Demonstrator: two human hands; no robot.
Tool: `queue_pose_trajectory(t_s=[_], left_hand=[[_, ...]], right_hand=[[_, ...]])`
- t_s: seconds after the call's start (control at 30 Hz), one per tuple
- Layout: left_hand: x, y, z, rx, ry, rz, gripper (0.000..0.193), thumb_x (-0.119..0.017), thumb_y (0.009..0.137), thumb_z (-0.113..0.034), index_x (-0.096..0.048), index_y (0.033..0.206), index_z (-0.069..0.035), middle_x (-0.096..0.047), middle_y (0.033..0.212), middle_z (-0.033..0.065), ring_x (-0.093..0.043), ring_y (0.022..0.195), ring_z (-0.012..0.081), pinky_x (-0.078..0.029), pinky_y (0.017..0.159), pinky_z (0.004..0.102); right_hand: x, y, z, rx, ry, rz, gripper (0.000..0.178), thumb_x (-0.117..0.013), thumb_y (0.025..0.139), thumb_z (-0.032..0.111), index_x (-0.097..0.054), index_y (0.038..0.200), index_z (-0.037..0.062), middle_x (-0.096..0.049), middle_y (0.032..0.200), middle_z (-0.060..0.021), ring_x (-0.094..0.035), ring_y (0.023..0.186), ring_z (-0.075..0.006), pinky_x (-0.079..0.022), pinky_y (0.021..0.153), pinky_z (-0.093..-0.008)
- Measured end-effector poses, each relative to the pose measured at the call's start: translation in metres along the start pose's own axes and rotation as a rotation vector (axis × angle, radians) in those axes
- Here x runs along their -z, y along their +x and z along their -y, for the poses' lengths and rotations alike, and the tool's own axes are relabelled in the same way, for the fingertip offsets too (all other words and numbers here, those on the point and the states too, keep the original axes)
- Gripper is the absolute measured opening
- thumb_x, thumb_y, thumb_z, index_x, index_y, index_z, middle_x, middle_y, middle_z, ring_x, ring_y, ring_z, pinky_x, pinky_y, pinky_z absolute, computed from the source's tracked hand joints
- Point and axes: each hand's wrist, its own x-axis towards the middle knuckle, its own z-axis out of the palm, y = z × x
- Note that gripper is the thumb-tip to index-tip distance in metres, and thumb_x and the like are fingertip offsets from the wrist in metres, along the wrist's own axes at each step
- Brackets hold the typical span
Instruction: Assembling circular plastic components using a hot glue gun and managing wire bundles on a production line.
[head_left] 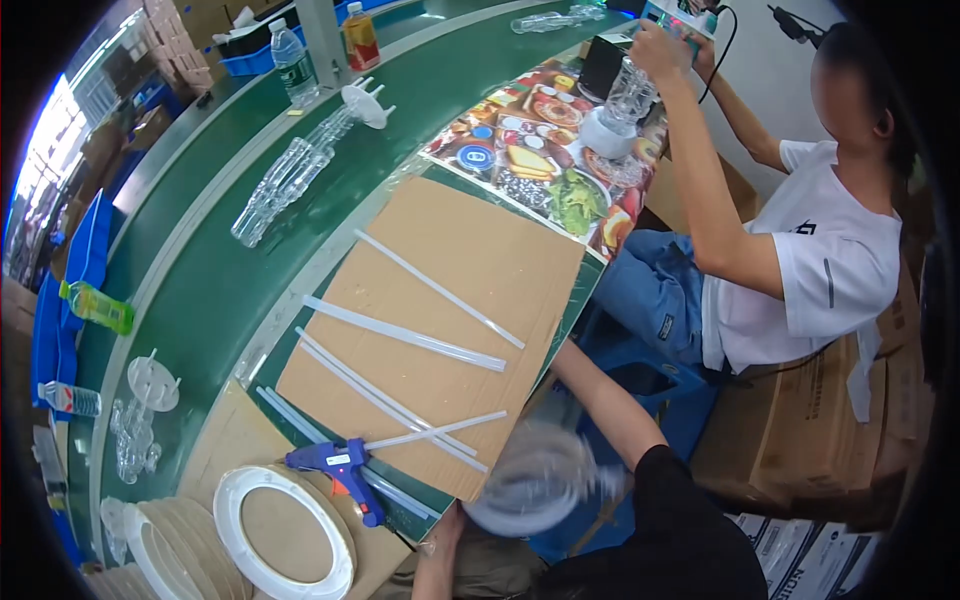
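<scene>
Along the table's near edge, my left hand (446, 530) is by the lower corner of a cardboard sheet (430, 270); its fingers are hidden. Next to it, a clear plastic piece with a round rim (530, 480) is smeared by motion above my lap; I cannot tell whether a hand holds it. My right forearm (610, 405) reaches to the sheet's right edge, where the hand is hidden. Several translucent glue sticks (405, 335) lie on the cardboard. A blue hot glue gun (340, 462) rests at its lower left, a glue stick in its back end.
White rings (285, 535) and stacked round pieces (180, 550) stand lower left. Clear plastic assemblies (290, 180) and drink bottles (293, 65) are on the green conveyor (215, 290). At right, a co-worker (820, 240) holds a part above a food-print mat (520, 130). Cardboard boxes (810, 410) stand behind.
</scene>
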Motion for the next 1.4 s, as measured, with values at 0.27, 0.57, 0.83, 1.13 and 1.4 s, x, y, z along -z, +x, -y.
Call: queue_pose_trajectory(t_s=[0.27, 0.57, 0.83, 1.13, 1.4], left_hand=[[-0.004, -0.036, 0.038, 0.208, -0.213, -0.049, 0.042, -0.072, 0.088, -0.020, -0.062, 0.124, -0.001, -0.064, 0.123, 0.0094, -0.061, 0.108, 0.0183, -0.048, 0.095, 0.0323], [-0.045, -0.072, 0.007, -0.035, 0.132, 0.067, 0.024, -0.064, 0.093, -0.023, -0.069, 0.098, 0.001, -0.065, 0.087, -0.0002, -0.057, 0.083, 0.0088, -0.044, 0.075, 0.0262], [-0.092, -0.115, 0.006, -0.219, 0.484, 0.089, 0.029, -0.064, 0.093, -0.023, -0.063, 0.078, 0.003, -0.052, 0.062, -0.0038, -0.046, 0.062, 0.0045, -0.034, 0.054, 0.0270], [-0.102, -0.123, 0.050, -0.102, 0.315, 0.080, 0.022, -0.060, 0.093, -0.019, -0.068, 0.095, 0.001, -0.062, 0.080, -0.0025, -0.053, 0.078, 0.0069, -0.042, 0.070, 0.0256], [-0.149, -0.155, 0.055, -0.288, 0.653, 0.452, 0.033, -0.063, 0.092, -0.027, -0.068, 0.095, 0.005, -0.064, 0.070, 0.0140, -0.056, 0.065, 0.0145, -0.047, 0.063, 0.0357]], right_hand=[[0.055, -0.063, -0.031, -0.220, -0.150, -0.677, 0.050, -0.050, 0.099, 0.046, -0.053, 0.140, 0.0162, -0.059, 0.138, -0.0110, -0.055, 0.127, -0.0285, -0.048, 0.102, -0.0492], [-0.100, -0.155, -0.090, -0.580, -0.788, -0.952, 0.051, -0.052, 0.100, 0.046, -0.059, 0.130, 0.0051, -0.067, 0.125, -0.0111, -0.063, 0.115, -0.0231, -0.049, 0.098, -0.0399], [-0.094, -0.098, -0.129, -0.509, -0.321, -0.648, 0.062, -0.043, 0.101, 0.056, -0.057, 0.125, 0.0005, -0.069, 0.110, -0.0127, -0.066, 0.100, -0.0253, -0.052, 0.090, -0.0427], [-0.140, -0.196, -0.145, -0.529, -0.689, -0.721, 0.033, -0.052, 0.101, 0.033, -0.063, 0.121, 0.0097, -0.068, 0.107, -0.0056, -0.064, 0.094, -0.0173, -0.053, 0.082, -0.0347], [-0.175, -0.281, -0.122, -0.285, -0.819, -0.919, 0.041, -0.060, 0.097, 0.029, -0.059, 0.130, 0.0048, -0.068, 0.116, -0.0064, -0.064, 0.100, -0.0129, -0.053, 0.085, -0.0298]])
